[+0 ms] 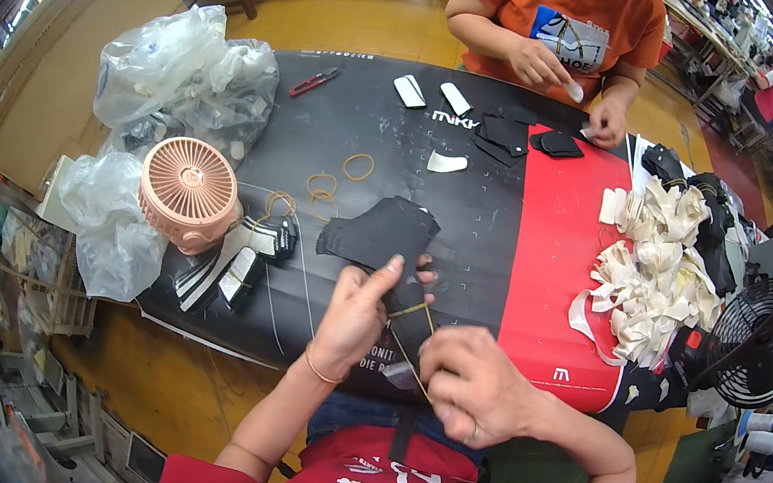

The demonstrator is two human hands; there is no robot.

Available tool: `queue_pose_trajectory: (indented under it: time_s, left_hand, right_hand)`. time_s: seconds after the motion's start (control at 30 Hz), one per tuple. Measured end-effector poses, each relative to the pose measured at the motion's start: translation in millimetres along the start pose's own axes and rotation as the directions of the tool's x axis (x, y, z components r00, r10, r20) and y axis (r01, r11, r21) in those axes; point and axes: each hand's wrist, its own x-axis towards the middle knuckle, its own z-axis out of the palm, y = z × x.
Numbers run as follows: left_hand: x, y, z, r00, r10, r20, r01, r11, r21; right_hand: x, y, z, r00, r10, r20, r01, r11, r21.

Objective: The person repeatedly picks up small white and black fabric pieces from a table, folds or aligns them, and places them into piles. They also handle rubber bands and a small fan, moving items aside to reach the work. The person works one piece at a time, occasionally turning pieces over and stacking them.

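Observation:
My left hand [359, 307] grips a stack of black cut fabric pieces [386, 230], thumb on top and fingertips showing at the far side. The wide end of the stack points away over the table, and its narrower end reaches toward me. Around that narrow part runs a tan rubber band [410, 310], stretched toward my right. My right hand [475, 383] is closed on the band's pulled end, its fingers curled. Loose rubber bands [358, 167] lie on the table beyond the stack.
A pink fan [189, 192] stands at left beside plastic bags [187, 72] and black-and-white bundles [240, 270]. Red-handled snips [313, 82] and white pieces [447, 163] lie farther off. Cream strips [657, 267] are heaped at right near a black fan [759, 342]. Across the table, a co-worker [557, 37] handles small pieces.

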Motion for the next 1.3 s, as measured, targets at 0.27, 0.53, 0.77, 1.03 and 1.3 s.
queue_pose_trajectory:
  time_s: [0.27, 0.53, 0.77, 1.03, 1.3]
  left_hand:
    - [0.4, 28.8, -30.0, 0.997, 0.067, 0.026, -0.042, 0.831, -0.554]
    - [10.4, 58.6, -44.1, 0.970, 0.220, -0.101, -0.242, 0.872, -0.425]
    - [2.7, 28.2, -35.0, 0.916, 0.066, 0.397, 0.342, 0.392, -0.854]
    - [-2.1, 21.8, -41.0, 0.881, 0.149, 0.449, 0.184, 0.767, -0.615]
    - [-5.7, 38.4, -31.3, 0.933, 0.355, 0.052, -0.329, 0.904, -0.272]
  right_hand:
    - [-15.5, 12.0, 6.0, 0.994, 0.111, -0.014, -0.111, 0.990, -0.081]
    - [-29.6, 9.3, 22.0, 0.942, 0.325, -0.081, -0.328, 0.845, -0.422]
    - [-59.5, 11.2, -28.2, 0.747, 0.638, -0.188, -0.448, 0.691, 0.568]
    - [-49.4, 13.0, -25.9, 0.595, 0.456, -0.661, 0.317, 0.623, 0.715]
    - [-59.2, -16.5, -39.2, 0.710, -0.001, -0.704, -0.411, 0.811, -0.416]
